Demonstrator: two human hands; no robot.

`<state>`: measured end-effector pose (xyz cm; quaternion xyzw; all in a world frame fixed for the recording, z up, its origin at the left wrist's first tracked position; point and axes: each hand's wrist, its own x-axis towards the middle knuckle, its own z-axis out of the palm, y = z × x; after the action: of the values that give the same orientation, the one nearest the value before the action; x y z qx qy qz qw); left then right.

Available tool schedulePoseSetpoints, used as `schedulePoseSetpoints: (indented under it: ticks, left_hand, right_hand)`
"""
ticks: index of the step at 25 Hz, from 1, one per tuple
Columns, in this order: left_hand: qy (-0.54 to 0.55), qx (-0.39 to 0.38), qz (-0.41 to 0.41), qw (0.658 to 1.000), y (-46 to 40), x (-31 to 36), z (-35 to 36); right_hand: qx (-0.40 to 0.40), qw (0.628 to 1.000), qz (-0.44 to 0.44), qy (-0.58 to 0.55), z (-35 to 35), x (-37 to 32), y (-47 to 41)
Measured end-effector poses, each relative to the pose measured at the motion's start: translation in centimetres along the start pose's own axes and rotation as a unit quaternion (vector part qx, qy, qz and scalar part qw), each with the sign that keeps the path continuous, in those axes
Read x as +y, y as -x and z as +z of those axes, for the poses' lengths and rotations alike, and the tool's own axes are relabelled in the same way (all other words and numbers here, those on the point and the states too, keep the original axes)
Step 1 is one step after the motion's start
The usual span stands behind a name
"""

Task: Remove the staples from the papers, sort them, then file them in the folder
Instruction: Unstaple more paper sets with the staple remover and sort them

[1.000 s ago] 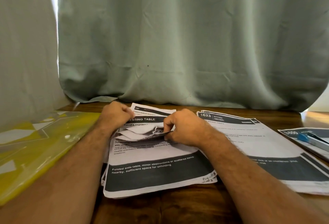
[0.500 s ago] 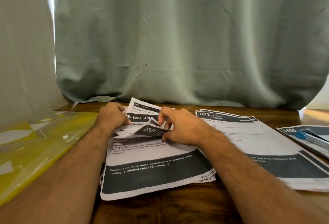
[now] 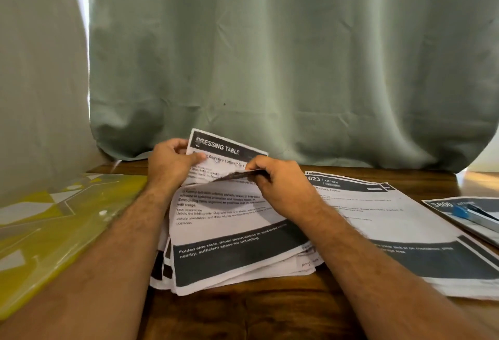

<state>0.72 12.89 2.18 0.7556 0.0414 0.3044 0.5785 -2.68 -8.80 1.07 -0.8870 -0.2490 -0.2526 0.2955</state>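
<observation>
A stack of printed papers [image 3: 232,242] headed "DRESSING TABLE" lies on the wooden table in front of me. Its top edge is bent upward. My left hand [image 3: 170,162] grips the raised top-left part of the upper sheet [image 3: 229,151]. My right hand [image 3: 278,180] pinches the folded-up corner of another sheet [image 3: 237,175] at the stack's top edge. No staple can be made out. A yellow translucent folder [image 3: 54,231] lies flat at the left.
A second paper pile [image 3: 391,220] headed "KITCHEN" lies to the right. Further right is a third set [image 3: 442,206] with a blue-tipped tool [image 3: 461,211] on it. A green curtain [image 3: 270,69] hangs along the table's far edge.
The top of the stack has been lifted and bent toward me. My left hand has risen with the upper sheet; my right hand has shifted its pinch on the folded corner.
</observation>
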Motion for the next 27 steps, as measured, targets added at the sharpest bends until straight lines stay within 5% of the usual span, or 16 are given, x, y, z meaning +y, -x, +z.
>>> schedulePoseSetpoints:
  ticks: [3, 6, 10, 14, 19, 23, 27]
  left_hand:
    - [-0.101, -0.088, -0.086, 0.987, -0.3, -1.2, 0.1]
    - [-0.168, -0.096, -0.128, 0.973, -0.6, -1.9, -0.1]
    - [-0.024, 0.092, 0.038, 0.995, -0.8, -1.0, -0.3]
    - [0.029, 0.221, 0.233, 0.946, -0.4, 0.4, -0.5]
    - [-0.032, 0.135, 0.417, 0.899, 1.9, 1.6, 1.0]
    - [-0.045, 0.082, 0.430, 0.898, 2.9, 1.8, 1.8]
    - [-0.035, 0.075, 0.411, 0.908, 2.7, 1.7, 1.6]
  right_hand:
    - [-0.007, 1.000, -0.006, -0.007, 0.0, 0.0, 0.0]
    - [-0.033, 0.999, -0.025, 0.008, 0.2, -0.2, -0.1]
    - [-0.014, 1.000, -0.014, 0.018, 0.3, -0.1, -0.3]
    - [-0.014, 0.998, 0.001, 0.055, 0.9, 0.5, -0.6]
    - [-0.005, 0.998, 0.040, 0.051, 1.6, 0.9, -1.2]
    - [0.002, 0.999, 0.037, 0.006, 1.9, 0.3, -0.9]
    - [0.189, 0.978, 0.017, -0.090, 0.4, -0.7, -1.0]
